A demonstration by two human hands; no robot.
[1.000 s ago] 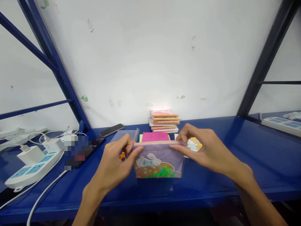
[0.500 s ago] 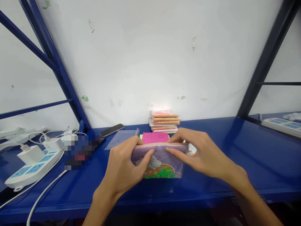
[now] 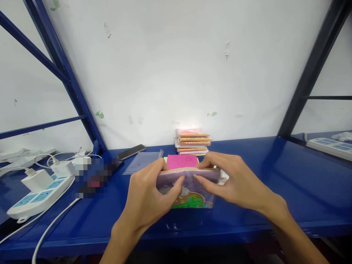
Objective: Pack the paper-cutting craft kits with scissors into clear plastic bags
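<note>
Both hands grip one packet (image 3: 192, 196) wrapped in clear plastic, printed with a white rabbit on purple above green and orange. It stands on its lower edge on the blue shelf (image 3: 275, 205). My left hand (image 3: 150, 198) pinches its upper left edge, thumb on the front. My right hand (image 3: 233, 183) pinches the upper right edge, fingers curled over the top. A pink sheet (image 3: 182, 161) lies flat just behind the packet.
A stack of similar packets (image 3: 192, 141) stands against the white wall. A clear plastic sleeve (image 3: 141, 162) and a dark phone (image 3: 131, 151) lie at back left. A white power strip (image 3: 35, 200) with chargers and cables sits far left. Blue frame posts rise on both sides.
My left hand has slid right along the packet's top edge, its thumb now covering part of the rabbit. My right hand has closed in a little. The packet has tipped slightly forward.
</note>
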